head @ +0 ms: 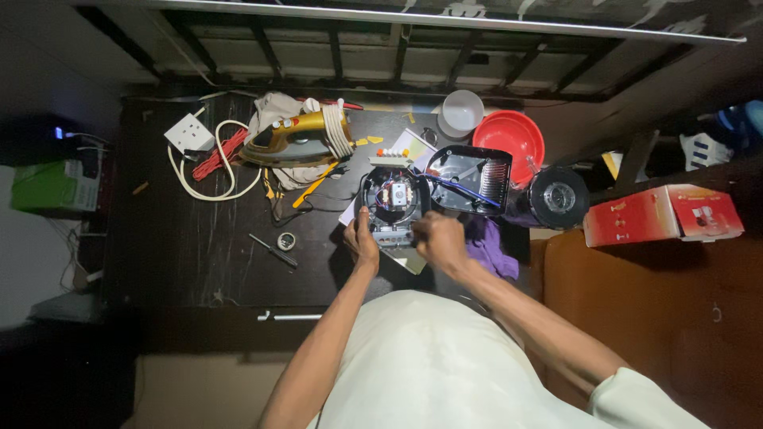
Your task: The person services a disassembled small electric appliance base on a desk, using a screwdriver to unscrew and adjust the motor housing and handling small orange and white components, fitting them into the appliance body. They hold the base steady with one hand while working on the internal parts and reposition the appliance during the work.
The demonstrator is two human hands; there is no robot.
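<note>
At bench [199, 262] centre, left hand [362, 238] grips the opened appliance base [393, 202] at seven o'clock, right hand [439, 241] fisted at five

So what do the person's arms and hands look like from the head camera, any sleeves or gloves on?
Both hands are bare, with no gloves: the left hand and the right hand. No ring or watch shows. The forearms are uncovered. A short pale sleeve shows on the right upper arm, matching the light cream shirt. The left arm shows no sleeve within view.
</note>
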